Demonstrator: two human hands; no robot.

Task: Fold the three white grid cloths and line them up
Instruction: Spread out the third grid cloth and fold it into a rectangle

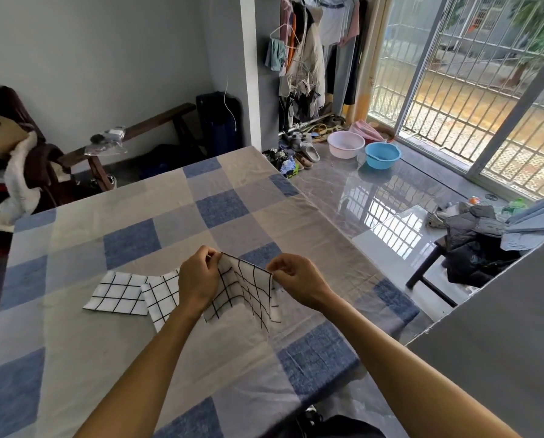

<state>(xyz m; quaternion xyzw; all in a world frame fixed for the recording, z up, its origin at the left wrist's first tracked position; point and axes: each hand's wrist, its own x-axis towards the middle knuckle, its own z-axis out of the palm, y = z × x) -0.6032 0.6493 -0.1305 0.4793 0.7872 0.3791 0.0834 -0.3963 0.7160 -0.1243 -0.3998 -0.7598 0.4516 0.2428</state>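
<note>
The left hand (198, 279) and right hand (299, 279) are each pinching, in a tight grip, a top corner of the third grid cloth (242, 289), which is trailing on the bed (138, 241) at three o'clock of the first folded cloth (116, 294) and the second folded cloth (161, 298), and it is probably needing folding down and lining up beside them.

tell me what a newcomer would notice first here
The left hand and right hand at centre each pinch a top corner of a white grid cloth, its top edge held up off the blue checked cover. Left of it, a flat grid cloth and a second flat cloth lie touching. Beyond, a blue basin sits on the glossy floor near the barred window.
</note>
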